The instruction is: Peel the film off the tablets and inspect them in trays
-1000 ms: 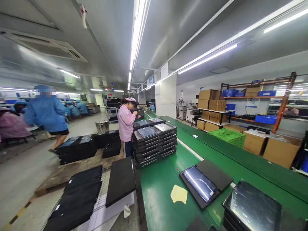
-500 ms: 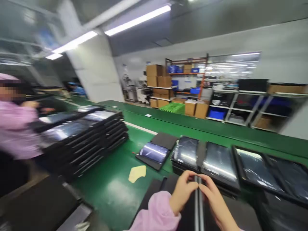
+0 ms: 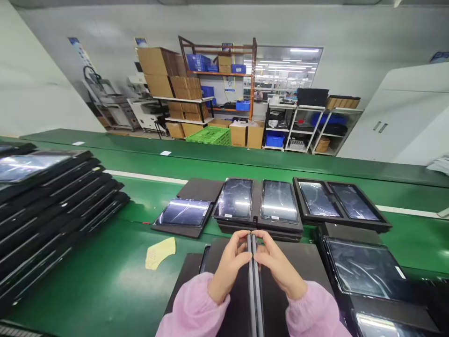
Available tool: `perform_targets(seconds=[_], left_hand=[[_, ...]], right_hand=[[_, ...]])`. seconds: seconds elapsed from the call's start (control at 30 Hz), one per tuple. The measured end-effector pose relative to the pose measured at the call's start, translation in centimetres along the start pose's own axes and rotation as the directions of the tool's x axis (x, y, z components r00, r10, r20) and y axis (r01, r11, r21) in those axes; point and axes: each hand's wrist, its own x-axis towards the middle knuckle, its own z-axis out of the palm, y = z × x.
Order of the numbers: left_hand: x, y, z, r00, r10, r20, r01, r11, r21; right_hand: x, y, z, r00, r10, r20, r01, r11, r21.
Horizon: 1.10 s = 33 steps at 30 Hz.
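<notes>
In the middle foreground, my left hand [image 3: 229, 262] and my right hand [image 3: 278, 264] grip a pair of tablets [image 3: 255, 295] from either side. The two stand face to face and show only their thin grey edges; my thumbs and fingertips meet near the far end. Beneath them lies a black foam tray [image 3: 294, 264]. Just beyond my hands, glossy screens [image 3: 278, 200] rest in black trays, one of them on a separate foam tray [image 3: 182, 215] to the left. Another large screen [image 3: 365, 267] lies right of my right hand.
A tall stack of black trays [image 3: 63, 210] stands at the left on the green bench [image 3: 115, 267]. A yellow scrap [image 3: 160, 252] lies left of my hands. Another tray with two screens [image 3: 342, 201] sits back right. Shelves, boxes and a green crate [image 3: 210, 135] stand beyond the bench.
The view has swung to the right and down, so the co-worker in pink has left the picture. My hands keep the same grip on the pair of tablets.
</notes>
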Motion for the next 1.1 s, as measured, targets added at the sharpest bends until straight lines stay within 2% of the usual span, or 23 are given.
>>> perform_targets(seconds=[0.1,0.37,0.7,0.77,0.9,1.1], left_hand=[[-0.2,0.0,-0.1,1.000,-0.008,0.001,0.008,1.000,-0.016],[0.0,-0.3,-0.4,0.996,0.075,0.036,-0.078,0.993,0.091],[-0.2,0.0,-0.1,0.997,0.064,0.037,-0.068,0.988,0.140],[-0.2,-0.3,-0.4,0.995,0.081,0.063,-0.089,0.987,0.137],[-0.4,-0.9,-1.0,0.976,0.140,0.165,-0.157,0.982,0.101],[-0.5,-1.2,-1.2,0.972,0.140,0.188,-0.166,0.978,0.129]], right_hand=[[-0.1,-0.2,-0.1,1.000,0.028,0.012,-0.027,0.999,-0.017],[-0.1,-0.3,-0.1,1.000,0.016,0.023,-0.015,1.000,-0.015],[-0.3,-0.5,0.0,1.000,0.022,0.004,-0.022,0.999,-0.036],[-0.4,-0.4,-0.2,1.000,0.024,0.004,-0.024,0.999,-0.049],[-0.7,-0.1,-0.6,0.996,0.025,0.081,-0.022,0.999,-0.043],[-0.7,0.3,-1.1,0.994,0.012,0.109,-0.006,0.998,-0.059]])
